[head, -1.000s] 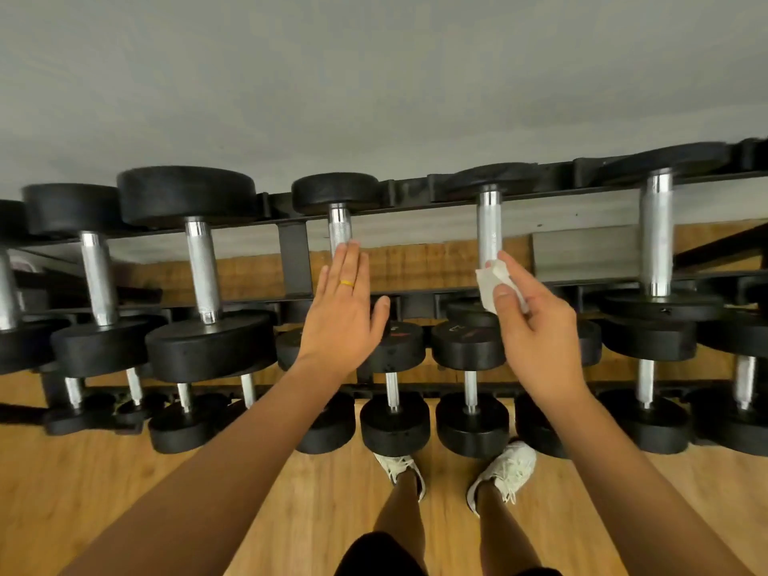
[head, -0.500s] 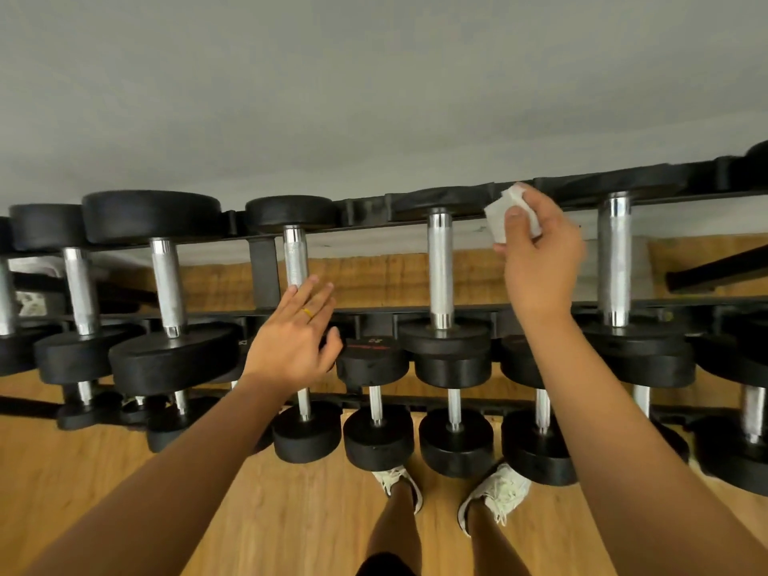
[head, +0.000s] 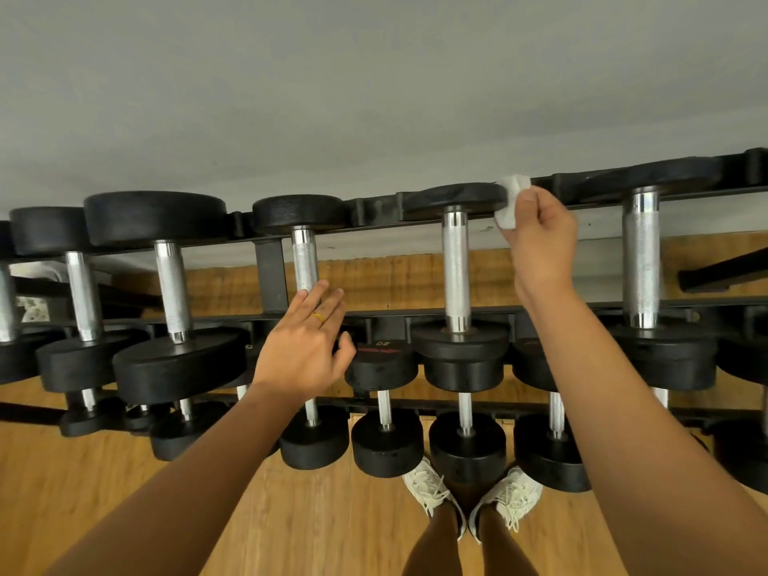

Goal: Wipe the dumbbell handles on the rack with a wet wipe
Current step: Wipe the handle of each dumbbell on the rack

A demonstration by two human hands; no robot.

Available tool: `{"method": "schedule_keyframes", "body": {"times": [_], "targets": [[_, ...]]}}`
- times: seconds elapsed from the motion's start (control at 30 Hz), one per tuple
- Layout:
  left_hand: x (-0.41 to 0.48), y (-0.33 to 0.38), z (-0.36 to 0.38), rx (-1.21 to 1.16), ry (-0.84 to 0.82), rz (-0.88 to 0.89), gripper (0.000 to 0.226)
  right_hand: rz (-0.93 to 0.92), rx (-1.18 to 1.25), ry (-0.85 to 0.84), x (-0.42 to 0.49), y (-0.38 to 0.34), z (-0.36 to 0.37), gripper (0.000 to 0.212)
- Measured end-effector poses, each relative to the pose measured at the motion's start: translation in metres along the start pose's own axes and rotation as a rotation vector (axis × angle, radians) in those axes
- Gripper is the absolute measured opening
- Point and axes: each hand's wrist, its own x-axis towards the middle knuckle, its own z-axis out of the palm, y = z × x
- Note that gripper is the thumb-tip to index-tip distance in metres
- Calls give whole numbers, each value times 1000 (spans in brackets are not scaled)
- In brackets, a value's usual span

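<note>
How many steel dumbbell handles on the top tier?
6: leftmost handle cut by frame, second, third, fourth above left hand, fifth left of white wipe, sixth. Others may be hidden.

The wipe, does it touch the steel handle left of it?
Apart. The head view shows open background between the wipe, held by the right hand, and the handle.

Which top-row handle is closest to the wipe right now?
The handle immediately left of the right hand, whose wipe sits against that dumbbell's far plate. The left hand is at the next handle over.
</note>
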Motion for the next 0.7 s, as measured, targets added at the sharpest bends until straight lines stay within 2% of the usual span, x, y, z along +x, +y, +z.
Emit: {"method": "schedule_keyframes", "body": {"times": [0.17, 0.23, 0.3, 0.5, 0.7], "targets": [[-1, -1, 0, -5, -5, 1, 54, 141, 173, 24, 2, -8, 2, 14], [-1, -2, 1, -3, 1, 7, 53, 154, 185, 43, 4, -7, 3, 16], [-2, -2, 1, -5, 7, 13, 53, 99, 151, 68, 2, -9, 4, 18], [-1, -3, 1, -22, 0, 8, 54, -239, -115, 19, -13, -20, 7, 17], [-2, -3, 1, -26, -16, 2, 55, -156, -63, 149, -8, -11, 6, 20]]}}
